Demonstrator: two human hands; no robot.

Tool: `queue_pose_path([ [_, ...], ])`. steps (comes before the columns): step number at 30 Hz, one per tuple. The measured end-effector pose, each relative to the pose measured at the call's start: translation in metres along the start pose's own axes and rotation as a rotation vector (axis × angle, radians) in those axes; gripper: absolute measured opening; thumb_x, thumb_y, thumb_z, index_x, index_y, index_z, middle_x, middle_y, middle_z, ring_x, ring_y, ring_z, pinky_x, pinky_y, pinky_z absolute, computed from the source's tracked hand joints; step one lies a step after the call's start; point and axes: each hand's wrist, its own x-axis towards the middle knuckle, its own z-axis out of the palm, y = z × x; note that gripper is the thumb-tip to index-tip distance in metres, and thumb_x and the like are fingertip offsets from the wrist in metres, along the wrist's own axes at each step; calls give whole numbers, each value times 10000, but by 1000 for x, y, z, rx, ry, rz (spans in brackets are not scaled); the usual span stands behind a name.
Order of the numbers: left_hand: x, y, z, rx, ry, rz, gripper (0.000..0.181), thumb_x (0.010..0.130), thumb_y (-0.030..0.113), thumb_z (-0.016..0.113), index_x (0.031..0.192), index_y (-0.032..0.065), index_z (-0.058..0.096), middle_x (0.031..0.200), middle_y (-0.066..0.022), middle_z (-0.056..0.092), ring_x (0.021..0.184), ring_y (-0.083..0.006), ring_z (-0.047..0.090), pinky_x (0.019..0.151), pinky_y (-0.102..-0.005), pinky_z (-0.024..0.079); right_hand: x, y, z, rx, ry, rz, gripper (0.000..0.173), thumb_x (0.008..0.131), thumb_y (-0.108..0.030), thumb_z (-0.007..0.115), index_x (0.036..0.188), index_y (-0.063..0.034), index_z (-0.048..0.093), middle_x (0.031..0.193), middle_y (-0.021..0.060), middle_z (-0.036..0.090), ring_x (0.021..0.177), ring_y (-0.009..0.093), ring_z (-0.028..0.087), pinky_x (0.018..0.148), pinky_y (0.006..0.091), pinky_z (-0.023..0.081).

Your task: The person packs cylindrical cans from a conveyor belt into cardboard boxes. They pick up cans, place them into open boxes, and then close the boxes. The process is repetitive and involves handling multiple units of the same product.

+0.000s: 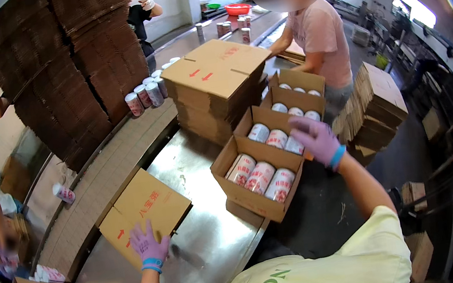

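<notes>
My left hand (150,244), in a purple glove with a blue wristband, rests with spread fingers on the near edge of a flat folded cardboard box (149,207) with red print. My right hand (316,140), gloved alike, is raised with fingers apart near the right side of the open boxes; whether it touches a box is unclear. The nearest open cardboard box (228,184) holds a layer of printed cans (260,178) lying on their sides. Behind it stand several more open boxes (245,124) with cans. A tall stack of flat cardboard (217,69) is beyond them.
A curved conveyor (119,142) runs along the left, with one can (63,193) and a can cluster (153,93) upon it. Brown stacked sheets (66,68) tower behind. A co-worker (320,39) stands across; others are at left. Cardboard stacks (375,100) stand right.
</notes>
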Motion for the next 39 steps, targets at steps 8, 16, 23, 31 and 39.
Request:
queue_pose_path([
  [8,18,276,-99,-261,-536,750,842,829,597,441,1460,120,153,914,-200,639,891,-355,608,790,-403,459,172,125,-56,-1054,-641,428,791,667,-521,665,1287,-59,500,1335,214,458,1225,315,462,995,385,395],
  [16,21,338,-27,-779,-520,582,634,803,581,524,1113,28,512,1036,-235,589,1010,-401,550,859,-458,424,186,171,-44,-533,-654,383,567,650,-239,766,1121,5,568,970,166,645,893,277,622,795,379,498],
  [23,-41,276,-55,-914,-474,423,527,781,468,598,1074,32,555,942,-209,620,933,-368,589,842,-441,444,171,201,-50,-348,-842,115,359,734,-161,673,1038,19,602,934,130,652,841,244,621,744,373,503],
  [31,-149,117,-107,-794,-512,172,420,875,430,425,917,24,526,903,-188,613,901,-335,588,816,-437,444,45,-47,52,-551,-1284,125,266,900,-171,474,1051,-56,660,1013,142,649,893,284,597,840,361,469],
  [39,-303,-118,-146,-560,-290,-350,304,849,349,472,887,82,613,823,-150,629,817,-323,612,760,-430,466,-86,-191,220,-344,-1464,-1049,302,856,-111,435,1072,-101,646,1012,137,650,1000,317,563,942,402,386],
])
